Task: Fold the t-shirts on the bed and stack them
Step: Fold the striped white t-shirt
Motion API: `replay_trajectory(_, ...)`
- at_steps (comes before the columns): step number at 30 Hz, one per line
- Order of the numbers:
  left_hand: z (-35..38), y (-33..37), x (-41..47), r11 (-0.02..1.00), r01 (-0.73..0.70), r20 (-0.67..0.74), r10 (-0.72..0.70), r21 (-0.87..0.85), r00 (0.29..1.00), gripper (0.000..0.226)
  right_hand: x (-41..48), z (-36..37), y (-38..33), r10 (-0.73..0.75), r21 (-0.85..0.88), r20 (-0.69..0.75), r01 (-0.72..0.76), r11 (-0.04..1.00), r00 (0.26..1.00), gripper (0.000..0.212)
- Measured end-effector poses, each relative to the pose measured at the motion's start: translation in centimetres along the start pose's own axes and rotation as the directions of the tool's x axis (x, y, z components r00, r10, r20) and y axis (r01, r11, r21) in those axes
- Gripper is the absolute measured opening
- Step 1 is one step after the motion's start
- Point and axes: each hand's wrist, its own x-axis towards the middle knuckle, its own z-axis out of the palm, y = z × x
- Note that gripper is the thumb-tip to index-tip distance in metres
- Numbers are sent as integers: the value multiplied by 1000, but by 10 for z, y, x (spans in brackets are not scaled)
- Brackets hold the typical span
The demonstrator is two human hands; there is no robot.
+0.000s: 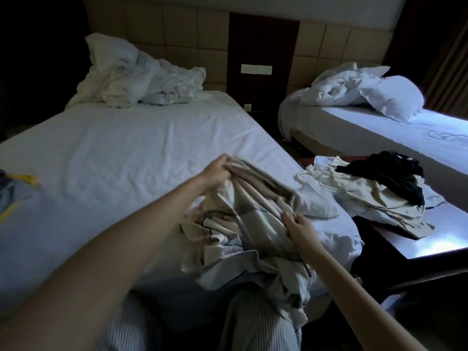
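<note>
- Head view: the left hand (215,174) grips one bunched end of a soft, crumpled cream t-shirt (253,214), fingers curled round the cloth.
- Nearer, the right hand (301,231) pinches its folds.
- The t-shirt lies rumpled on the near corner of the bed (114,148), which has a smooth white sheet.
- Limp clothes (367,196), cream and black, are heaped on the glossy desk (430,241) alongside.
</note>
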Motion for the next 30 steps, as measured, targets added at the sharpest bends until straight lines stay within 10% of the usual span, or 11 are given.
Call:
replay_trajectory(3, -68, 20, -11, 994, -68, -194, 85, 90, 977, 27, -4, 36, -42, -174, 70, 3, 173, 982, 985, 34)
replay_trajectory(6, -107, 10, -39, 892, -14, -114, 73, 452, 991, 43, -15, 68, -76, -233, -324, 342, 347, 880, 910, 33)
replay_trajectory(9, -118, -24, -83, 367, -191, 296, -257, 910, 920, 54, -36, 86, -90, 202, -556, 792, 543, 629, 576, 22)
replay_trajectory(11, -118, -43, -102, 214, -359, 418, -443, 908, 793, 56, -38, 89, -94, 287, -597, 787, 554, 581, 547, 24)
replay_trajectory(14, -120, -47, -100, 436, -181, 365, -387, 881, 847, 74, -17, 97, -97, -9, -649, 563, 449, 614, 827, 36)
replay_trajectory(16, -113, -49, -92, 594, -119, 280, -186, 796, 942, 54, 1, 109, -92, -253, -635, 386, 455, 625, 887, 28)
replay_trajectory(19, -97, -51, -94, 775, -16, 280, -209, 631, 937, 41, 15, 124, -69, -268, -609, 451, 513, 605, 851, 55)
replay_trajectory(26, -116, -37, -93, 750, -52, 237, -142, 659, 961, 35, 39, 112, -53, -53, -648, 653, 593, 478, 756, 56)
replay_trajectory(30, -134, -19, -97, 888, -98, 251, -20, 449, 968, 34, 42, 114, -101, -266, -536, 637, 664, 521, 723, 77)
